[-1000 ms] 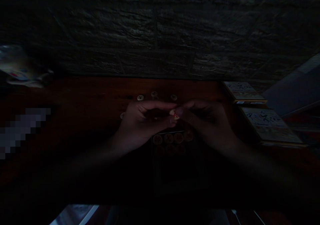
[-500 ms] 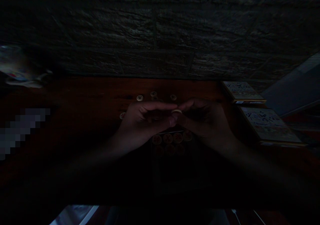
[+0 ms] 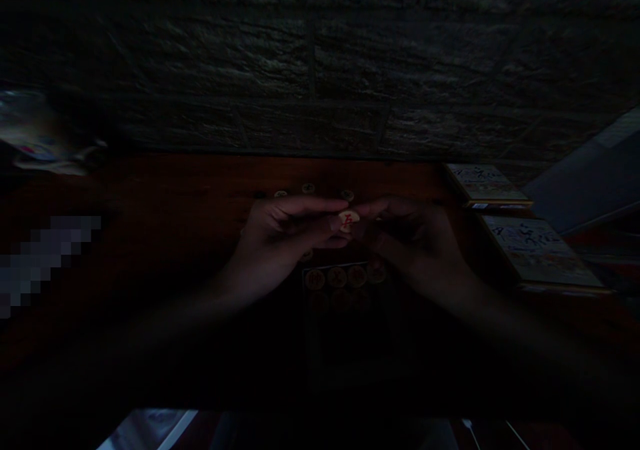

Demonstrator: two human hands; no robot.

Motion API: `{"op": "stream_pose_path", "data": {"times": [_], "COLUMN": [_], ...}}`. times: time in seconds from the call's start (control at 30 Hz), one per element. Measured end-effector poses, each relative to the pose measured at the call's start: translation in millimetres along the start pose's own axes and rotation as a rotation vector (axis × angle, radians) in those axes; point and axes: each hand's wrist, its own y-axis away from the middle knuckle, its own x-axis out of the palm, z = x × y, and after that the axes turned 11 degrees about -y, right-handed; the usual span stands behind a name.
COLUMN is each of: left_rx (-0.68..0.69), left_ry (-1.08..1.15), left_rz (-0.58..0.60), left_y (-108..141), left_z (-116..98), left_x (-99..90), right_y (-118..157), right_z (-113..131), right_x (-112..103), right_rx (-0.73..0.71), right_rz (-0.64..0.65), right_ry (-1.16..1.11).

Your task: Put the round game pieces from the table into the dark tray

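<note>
A round pale piece with a red character (image 3: 349, 221) is pinched between my left hand (image 3: 285, 233) and my right hand (image 3: 413, 233), its marked face toward the camera. Both hands are closed on its edges with thumbs and fingertips. Below them, a dark tray (image 3: 307, 343) has several round pieces (image 3: 337, 277) in two rows at its far end. Beyond the hands, loose pieces lie on the wooden table, among them one at the middle (image 3: 309, 188) and one further right (image 3: 347, 195). Another piece (image 3: 307, 255) shows partly under my left hand.
Two flat printed boxes, one farther (image 3: 485, 182) and one nearer (image 3: 543, 250), lie on the right of the wooden table (image 3: 200, 183). A plastic-wrapped item (image 3: 40, 133) is at the far left. A stone-block wall (image 3: 320, 63) rises behind the table.
The held piece has turned from edge-on, so its red character now shows. Both hands have shifted slightly, and a piece under my left hand has come into view.
</note>
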Motion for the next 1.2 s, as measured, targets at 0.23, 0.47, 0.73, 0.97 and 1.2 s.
{"op": "stream_pose_path", "data": {"times": [0.23,0.47,0.73,0.97,1.2], "left_rx": [0.013,0.058,0.143,0.124,0.177], "left_ry": [-0.128,-0.198,-0.214,-0.225,-0.277], "left_rz": [-0.005,0.041,0.092,0.090,0.091], "left_y": [0.8,2.4,1.2,-1.9,0.0], "left_z": [-2.7,-0.4,3.3,1.6,2.9], "left_x": [0.8,-0.9,-2.5,-3.7,-4.3], "right_y": [-0.2,-0.9,-0.9,-0.5,0.2], "right_z": [-3.3,-4.6,-3.6,-3.5,-2.2], "right_x": [-2.5,-2.1,-3.5,-0.8,-1.7], "right_rx": [-0.013,-0.030,-0.008,0.057,0.115], "right_rz": [-0.025,-0.035,-0.049,-0.058,-0.021], "right_ry": [0.051,0.087,0.079,-0.006,-0.088]}}
